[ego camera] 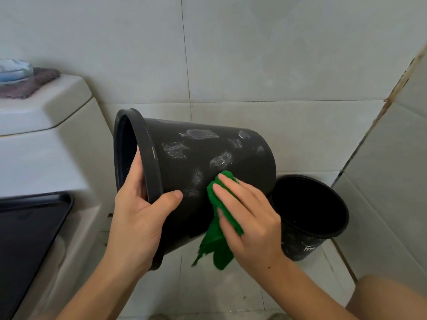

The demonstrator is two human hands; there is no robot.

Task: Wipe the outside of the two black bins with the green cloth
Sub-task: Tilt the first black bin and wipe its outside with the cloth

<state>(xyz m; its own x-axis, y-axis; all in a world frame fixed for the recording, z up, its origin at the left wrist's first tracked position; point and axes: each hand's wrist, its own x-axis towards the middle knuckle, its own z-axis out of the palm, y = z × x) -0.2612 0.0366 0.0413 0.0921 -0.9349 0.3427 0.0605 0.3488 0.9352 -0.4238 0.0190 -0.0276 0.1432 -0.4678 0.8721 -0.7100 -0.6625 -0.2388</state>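
A black bin (208, 158) is held up on its side, mouth to the left, with whitish smears across its wall. My left hand (138, 218) grips its rim, fingers inside and thumb on the outer wall. My right hand (249, 218) presses the green cloth (217, 239) flat against the bin's lower wall, fingers straight; the cloth's loose end hangs below. The second black bin (309, 227) stands upright on the floor at the right, partly behind the held bin, with white marks on its side.
A white toilet cistern (46, 125) with a purple towel (30, 84) and a dish on top stands at the left. A black toilet lid (30, 232) lies lower left. Tiled walls close in behind and at the right. A knee (392, 296) shows bottom right.
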